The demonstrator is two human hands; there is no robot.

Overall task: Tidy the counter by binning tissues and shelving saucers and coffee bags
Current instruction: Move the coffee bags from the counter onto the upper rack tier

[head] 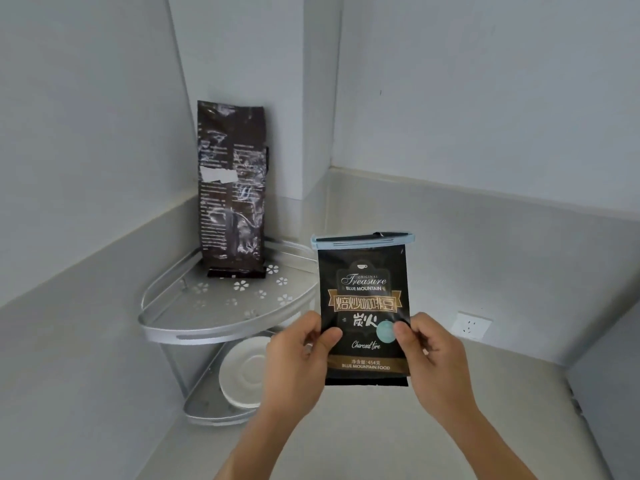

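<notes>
Both the left hand (298,351) and right hand (433,355) pinch the clipped coffee bag (363,306) upright with closed fingers, shelving step underway; next it likely goes up-left onto the corner shelf (180,327) beside the tall bag (230,188).

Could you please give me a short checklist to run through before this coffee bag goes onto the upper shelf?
1. Both hands hold the clipped coffee bag, left hand and right hand: ok.
2. Blue clip closes the bag's top: ok.
3. Free space on the upper shelf in front of the tall coffee bag: ok.
4. Tall bag stands upright: ok.
5. Saucer on the lower shelf: ok.
6. Tissues binned: cannot tell.
</notes>
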